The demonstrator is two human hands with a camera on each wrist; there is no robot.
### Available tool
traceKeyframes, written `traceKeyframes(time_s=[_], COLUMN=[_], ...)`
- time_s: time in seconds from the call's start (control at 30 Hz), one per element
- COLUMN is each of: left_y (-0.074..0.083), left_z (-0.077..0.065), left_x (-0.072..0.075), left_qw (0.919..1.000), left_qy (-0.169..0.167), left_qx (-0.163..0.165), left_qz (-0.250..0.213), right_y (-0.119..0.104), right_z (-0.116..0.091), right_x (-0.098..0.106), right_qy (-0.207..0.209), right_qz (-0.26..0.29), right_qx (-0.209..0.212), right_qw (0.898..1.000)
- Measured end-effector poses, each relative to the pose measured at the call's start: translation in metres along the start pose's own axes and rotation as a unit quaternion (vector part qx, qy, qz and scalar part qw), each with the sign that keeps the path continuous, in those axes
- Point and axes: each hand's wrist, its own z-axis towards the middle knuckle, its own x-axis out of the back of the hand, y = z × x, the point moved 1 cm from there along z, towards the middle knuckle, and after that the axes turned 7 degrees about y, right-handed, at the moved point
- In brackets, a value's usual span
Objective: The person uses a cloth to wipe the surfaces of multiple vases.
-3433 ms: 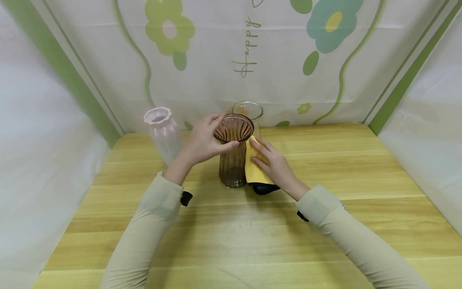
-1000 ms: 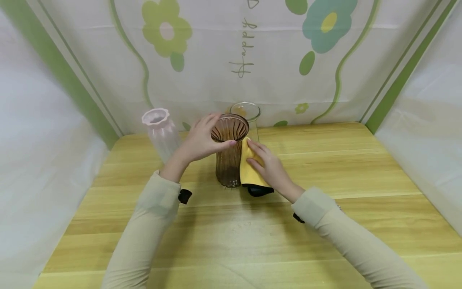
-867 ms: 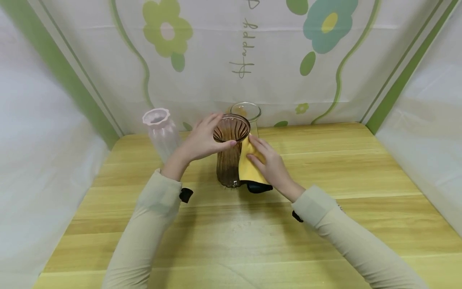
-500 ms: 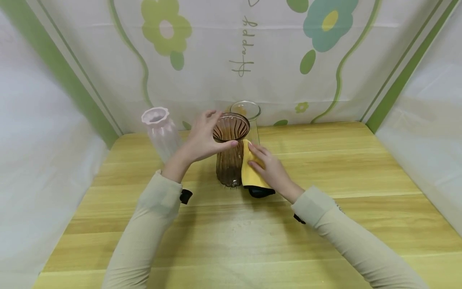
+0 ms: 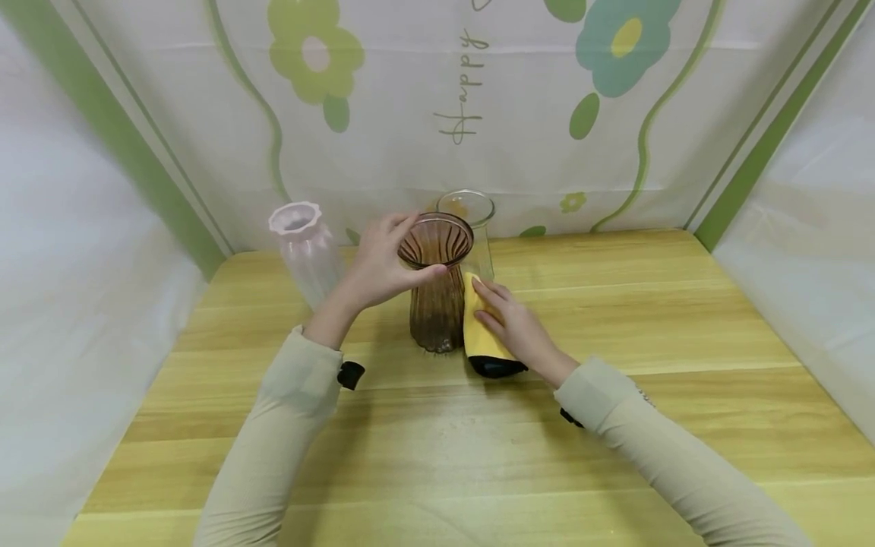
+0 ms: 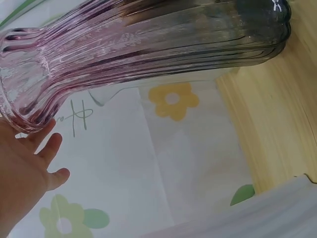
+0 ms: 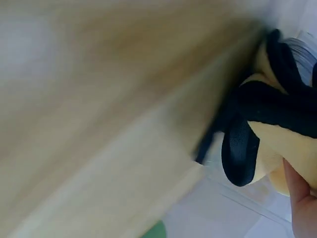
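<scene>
A ribbed brown-purple glass vase (image 5: 437, 304) with a flared rim stands upright near the middle of the table. My left hand (image 5: 380, 262) grips its rim from the left, thumb in front and fingers behind. In the left wrist view the vase (image 6: 148, 44) fills the top, my left hand (image 6: 22, 168) at its rim. My right hand (image 5: 516, 323) holds a folded yellow cloth (image 5: 481, 330) with black edging against the vase's right side. The right wrist view shows the cloth (image 7: 285, 141) bunched, with part of my right hand (image 7: 302, 198) at the edge.
Just behind the brown vase stands a clear glass vase (image 5: 487, 251), partly hidden. A pinkish-white frosted vase (image 5: 311, 262) with a scalloped rim is at the left, beyond my left wrist. The wooden table (image 5: 444, 456) ends at a flower-printed curtain (image 5: 396, 91).
My right hand slides the cloth up and down along the vase's side; over the last half second it has moved slightly down and right. My left hand keeps its grip on the rim.
</scene>
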Motion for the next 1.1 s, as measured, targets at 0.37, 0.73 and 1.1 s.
traceKeyframes(time_s=[0.37, 0.73, 1.1], left_y=[-0.003, -0.005, -0.003], left_z=[0.002, 0.002, -0.002], left_x=[0.001, -0.005, -0.006], left_qw=[0.9988, 0.9994, 0.9993], left_qy=[-0.044, -0.018, 0.011], left_qx=[-0.017, -0.006, 0.016], left_qz=[-0.012, -0.028, -0.031], right_y=[-0.028, -0.012, 0.003], right_z=[0.018, 0.008, -0.001], right_x=[0.016, 0.005, -0.001], right_qy=[0.090, 0.032, -0.008], right_qz=[0.048, 0.022, -0.023], right_qx=[0.029, 0.005, 0.006], right_qw=[0.994, 0.999, 1.000])
